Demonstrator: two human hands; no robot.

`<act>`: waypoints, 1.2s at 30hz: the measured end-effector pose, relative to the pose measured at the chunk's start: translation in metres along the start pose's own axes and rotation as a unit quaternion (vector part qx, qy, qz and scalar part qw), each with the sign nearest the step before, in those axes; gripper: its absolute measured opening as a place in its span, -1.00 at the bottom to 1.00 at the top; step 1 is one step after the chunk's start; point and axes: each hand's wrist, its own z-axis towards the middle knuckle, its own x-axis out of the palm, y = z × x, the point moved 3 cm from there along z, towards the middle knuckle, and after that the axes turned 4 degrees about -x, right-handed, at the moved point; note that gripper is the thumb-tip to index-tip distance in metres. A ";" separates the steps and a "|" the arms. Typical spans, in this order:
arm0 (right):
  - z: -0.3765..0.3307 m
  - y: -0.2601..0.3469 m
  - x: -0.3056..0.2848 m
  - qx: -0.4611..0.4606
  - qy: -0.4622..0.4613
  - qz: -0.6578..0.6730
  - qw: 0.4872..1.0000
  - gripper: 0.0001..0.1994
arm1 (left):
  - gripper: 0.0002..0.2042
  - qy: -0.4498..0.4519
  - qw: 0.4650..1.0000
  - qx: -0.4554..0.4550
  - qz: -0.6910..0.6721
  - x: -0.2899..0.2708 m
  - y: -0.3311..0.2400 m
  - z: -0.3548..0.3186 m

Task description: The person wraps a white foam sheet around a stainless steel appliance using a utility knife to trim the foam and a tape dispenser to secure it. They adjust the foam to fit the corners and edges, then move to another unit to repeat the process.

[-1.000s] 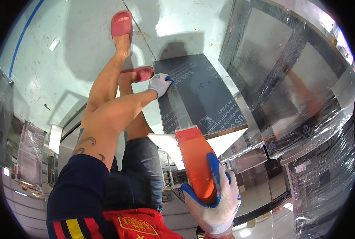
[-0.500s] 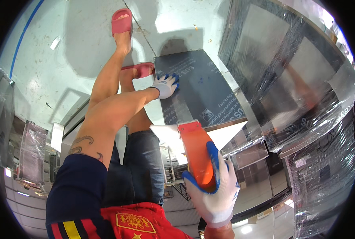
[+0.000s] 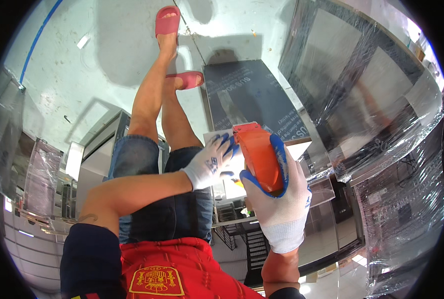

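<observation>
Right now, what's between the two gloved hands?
In the head view, almost nothing: the left hand reaches across and its fingertips meet the orange tool that the right hand grips. Just a sliver of white sheet shows.

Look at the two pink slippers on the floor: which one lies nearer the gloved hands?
The lower slipper, beside the dark panel and seen side-on. The other slipper sits farther up the floor, sole flat, farther from both hands.
</observation>
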 end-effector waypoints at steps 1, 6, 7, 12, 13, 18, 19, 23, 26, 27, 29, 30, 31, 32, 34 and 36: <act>-0.004 -0.001 0.001 -0.001 0.002 0.001 1.000 -0.23 | -0.10 -0.049 0.998 0.002 -0.029 0.006 0.003 0.004; -0.036 -0.026 0.014 -0.012 0.011 -0.020 1.000 -0.17 | -0.02 -0.081 0.996 -0.029 -0.038 0.029 0.023 0.014; -0.043 -0.036 0.019 0.002 0.016 0.000 1.000 -0.18 | -0.01 -0.087 0.994 -0.040 -0.048 0.031 0.024 0.014; -0.083 -0.074 0.040 -0.028 -0.023 -0.036 0.999 -0.15 | 0.12 -0.086 0.983 -0.126 -0.104 0.041 0.023 0.016; -0.087 -0.079 0.041 -0.059 -0.039 -0.045 0.996 -0.15 | 0.13 -0.105 0.980 -0.121 -0.119 0.041 0.024 0.017; -0.103 -0.099 0.048 -0.027 -0.037 -0.038 0.998 -0.14 | 0.11 -0.082 0.989 -0.105 -0.064 0.030 0.026 0.017; -0.105 -0.102 0.050 -0.032 -0.030 -0.043 0.998 -0.13 | 0.12 -0.078 0.990 -0.108 -0.056 0.026 0.027 0.018; -0.114 -0.120 0.058 -0.011 -0.002 -0.018 1.000 -0.14 | 0.20 -0.038 0.991 -0.119 -0.051 0.010 0.024 0.021; -0.118 -0.135 0.068 -0.023 -0.017 0.003 1.000 -0.18 | 0.31 -0.027 0.989 -0.122 -0.074 0.006 0.025 0.022; -0.119 -0.139 0.072 -0.038 -0.027 0.007 0.999 -0.19 | 0.29 -0.044 0.994 -0.089 -0.050 0.005 0.026 0.024; -0.121 -0.147 0.078 -0.051 -0.037 0.014 0.998 -0.19 | 0.25 -0.089 0.996 -0.027 0.001 0.006 0.031 0.030; -0.122 -0.151 0.080 -0.050 -0.037 0.016 0.998 -0.19 | 0.18 -0.050 0.999 0.001 -0.019 0.011 0.038 0.036; -0.123 -0.155 0.081 -0.052 -0.040 0.018 0.998 -0.19 | 0.11 -0.011 0.999 0.028 -0.038 0.016 0.047 0.045; -0.124 -0.159 0.083 -0.043 -0.031 0.025 0.998 -0.19 | 0.05 0.048 0.997 0.035 -0.045 0.022 0.058 0.054; -0.124 -0.166 0.087 -0.030 -0.020 0.040 0.999 -0.18 | -0.23 0.067 0.988 0.028 -0.134 0.033 0.079 0.069; -0.125 -0.171 0.091 -0.045 -0.033 0.043 0.998 -0.18 | -0.32 0.084 0.976 -0.014 -0.203 0.047 0.097 0.086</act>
